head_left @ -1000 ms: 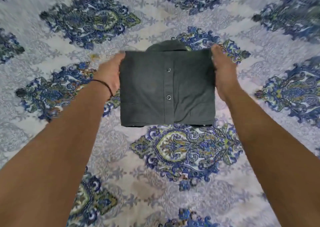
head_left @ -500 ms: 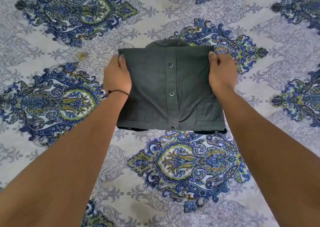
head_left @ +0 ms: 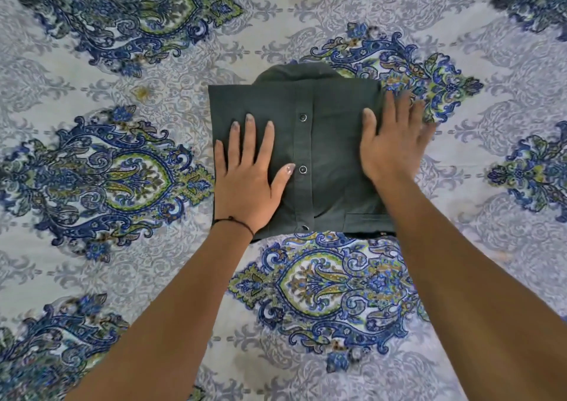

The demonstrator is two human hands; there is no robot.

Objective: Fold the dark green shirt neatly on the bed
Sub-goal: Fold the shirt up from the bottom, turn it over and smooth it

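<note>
The dark green shirt [head_left: 322, 155] lies on the bed as a compact folded square, button placket facing up and its collar showing at the far edge. My left hand [head_left: 248, 173] rests flat on the shirt's left half, fingers spread. My right hand [head_left: 392, 143] lies flat across the shirt's right edge, its fingers partly over the bedspread. Neither hand grips the cloth. A thin black cord circles my left wrist.
The bed is covered by a pale grey bedspread [head_left: 122, 278] with large blue and green paisley medallions, and it fills the whole view. A small yellowish stain [head_left: 141, 92] sits to the left of the shirt.
The shirt was held up by its sides, then set down on the bed. Both hands let go of the edges and now lie flat on top of it.
</note>
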